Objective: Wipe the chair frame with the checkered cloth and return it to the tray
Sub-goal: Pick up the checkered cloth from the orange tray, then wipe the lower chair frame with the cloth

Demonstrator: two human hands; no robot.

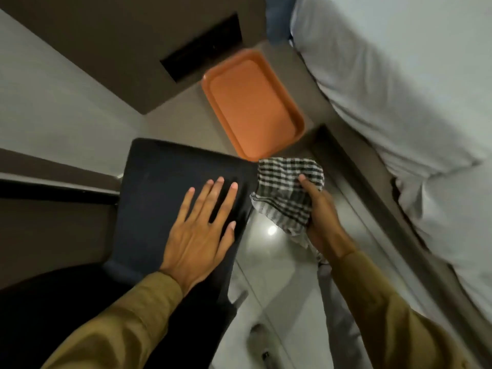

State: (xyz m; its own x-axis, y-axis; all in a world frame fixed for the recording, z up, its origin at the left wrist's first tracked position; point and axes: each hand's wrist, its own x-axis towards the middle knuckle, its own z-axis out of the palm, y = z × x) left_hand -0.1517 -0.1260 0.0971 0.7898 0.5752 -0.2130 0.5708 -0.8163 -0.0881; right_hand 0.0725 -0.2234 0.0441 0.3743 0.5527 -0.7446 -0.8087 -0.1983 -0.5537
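A dark chair (159,177) with a black padded seat fills the lower left. My left hand (202,227) lies flat on the seat, fingers spread, holding nothing. My right hand (319,217) grips the black-and-white checkered cloth (287,190), which hangs bunched against the chair's right edge near its front corner. An orange tray (253,105) lies on the floor just beyond the chair and the cloth, with nothing in it.
A bed with a white sheet (399,89) runs along the right side, its dark frame (372,187) close to my right hand. A brown cabinet (119,49) stands beyond the tray. Glossy floor tiles (271,275) show between chair and bed.
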